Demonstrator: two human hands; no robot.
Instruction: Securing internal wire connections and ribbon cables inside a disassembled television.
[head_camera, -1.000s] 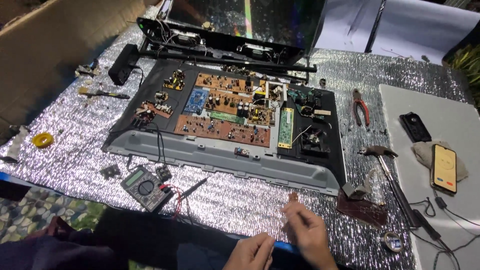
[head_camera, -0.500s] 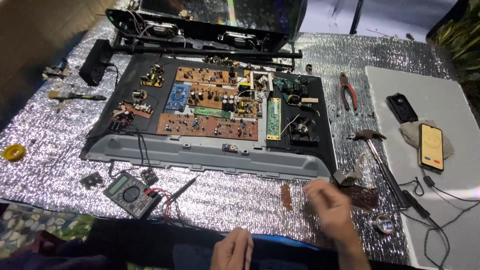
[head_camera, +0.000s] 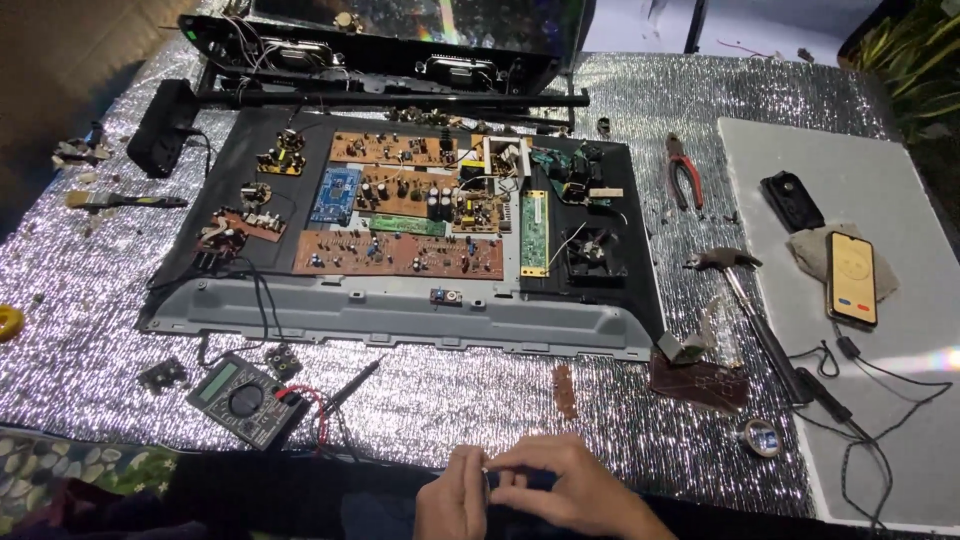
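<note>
My left hand and my right hand meet at the near edge of the table, fingertips pinched together on a small pale part that I cannot make out. A little beyond them a thin brown strip lies on the silver foil mat. Further back sits an opened flat device chassis with several brown, blue and green circuit boards exposed.
A multimeter with red and black leads lies to the left. A hammer, red-handled pliers and a brown board piece are on the right. A lit phone rests on a white board.
My right hand put the brown strip down on the foil and drew back to the near edge. Both hands have now come together on a small part. The view shifted slightly.
</note>
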